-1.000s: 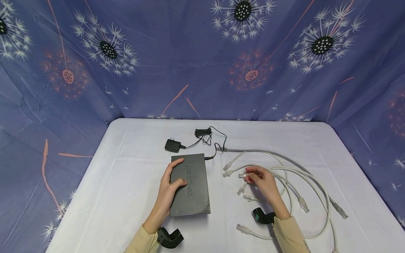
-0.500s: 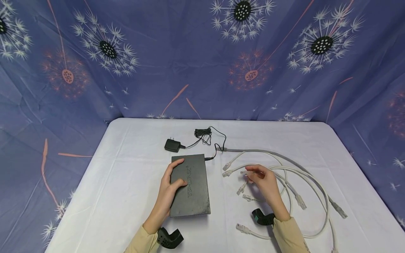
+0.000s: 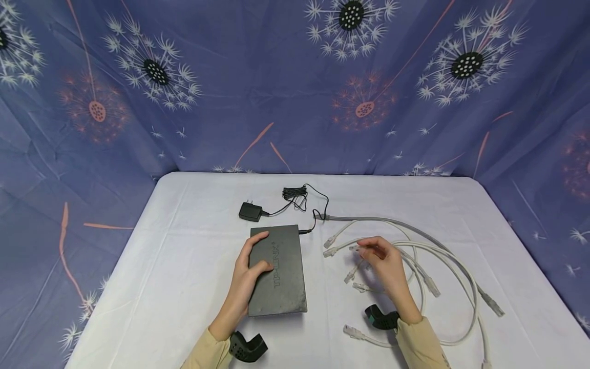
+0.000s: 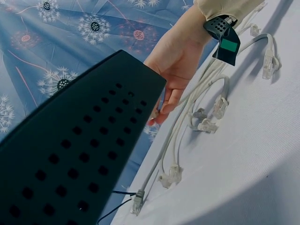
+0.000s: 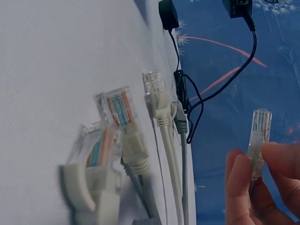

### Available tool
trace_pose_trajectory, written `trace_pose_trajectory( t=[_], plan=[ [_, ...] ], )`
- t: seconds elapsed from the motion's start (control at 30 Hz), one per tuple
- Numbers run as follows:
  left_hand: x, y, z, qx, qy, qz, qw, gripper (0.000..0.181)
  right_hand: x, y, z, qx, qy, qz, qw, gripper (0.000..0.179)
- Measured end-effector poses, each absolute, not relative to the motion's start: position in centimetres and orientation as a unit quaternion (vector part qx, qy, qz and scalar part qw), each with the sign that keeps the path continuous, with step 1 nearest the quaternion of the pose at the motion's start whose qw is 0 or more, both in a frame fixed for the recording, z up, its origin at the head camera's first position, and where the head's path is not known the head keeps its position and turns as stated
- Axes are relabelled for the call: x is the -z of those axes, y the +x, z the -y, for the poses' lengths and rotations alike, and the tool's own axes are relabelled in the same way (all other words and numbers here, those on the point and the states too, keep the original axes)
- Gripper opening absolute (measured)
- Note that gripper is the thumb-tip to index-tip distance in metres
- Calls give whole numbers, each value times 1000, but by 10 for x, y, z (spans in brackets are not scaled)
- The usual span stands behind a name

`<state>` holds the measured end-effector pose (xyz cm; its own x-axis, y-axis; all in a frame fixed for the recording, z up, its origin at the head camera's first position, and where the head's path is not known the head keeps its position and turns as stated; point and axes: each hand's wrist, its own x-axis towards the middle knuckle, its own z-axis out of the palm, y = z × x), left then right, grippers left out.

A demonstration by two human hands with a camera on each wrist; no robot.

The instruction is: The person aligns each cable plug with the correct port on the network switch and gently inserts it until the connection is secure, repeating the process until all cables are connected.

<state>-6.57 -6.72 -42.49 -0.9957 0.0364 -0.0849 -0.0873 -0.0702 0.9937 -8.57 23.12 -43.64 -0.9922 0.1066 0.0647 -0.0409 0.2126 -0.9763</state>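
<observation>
Right of the box (image 3: pixel 287 277) the left hand (image 3: pixel 245 274) grips, crossing cables (image 4: pixel 200 86) could snag the plug (image 5: pixel 259 136) the right hand (image 3: pixel 388 266) pinches.

TP-LINK lettering (image 3: pixel 276 277), on dark grey box (image 3: pixel 289 279)

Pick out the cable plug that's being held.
The plug pinched in the right hand, raised above the table; the other cable plugs in view lie on the table, with no hand on them.
</observation>
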Motion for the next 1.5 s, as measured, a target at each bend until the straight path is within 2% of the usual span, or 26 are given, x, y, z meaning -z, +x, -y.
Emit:
trace_pose_trajectory(
  t=[0.3, 0.63, 1.2, 1.5],
  plan=[
    [425, -66, 67, -727, -25, -685, 40, 65, 430, -84, -226, -632, -8, 772, 76, 17],
    [425, -65, 68, -728, -25, -683, 45, 65, 428, -81, -220, -638, 44, 764, 88, 12],
    [423, -64, 66, -732, -14, -679, 46, 65, 423, -83, -204, -634, 130, 753, 121, 14],
    [422, -63, 65, -731, -10, -680, 50, 65, 415, -81, -193, -627, 129, 757, 132, 14]
  ],
)
